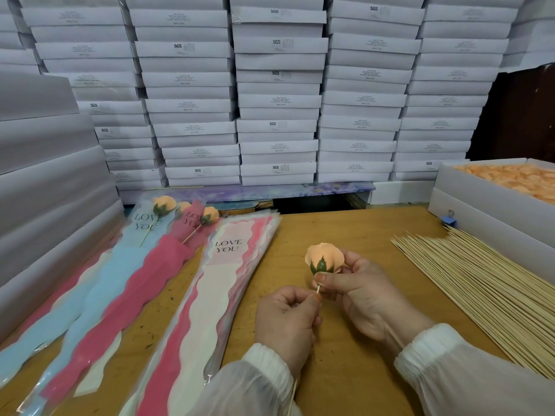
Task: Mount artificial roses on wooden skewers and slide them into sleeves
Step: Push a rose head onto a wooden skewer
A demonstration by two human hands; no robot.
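A peach artificial rose (324, 257) with a green calyx is gripped in my right hand (360, 291), thumb pressed at its base. My left hand (286, 319) pinches a wooden skewer (317, 291) whose tip meets the underside of the rose; most of the skewer is hidden by the hand and sleeve. A stack of pink and white "LOVE YOU" sleeves (222, 283) lies just left of my hands. Farther left, blue and red sleeves (120, 265) hold finished roses (164, 204) on skewers.
A large pile of loose skewers (468, 283) covers the table's right side. A white box of peach rose heads (507, 178) stands at the back right. Stacked white boxes (276, 94) wall off the back and left.
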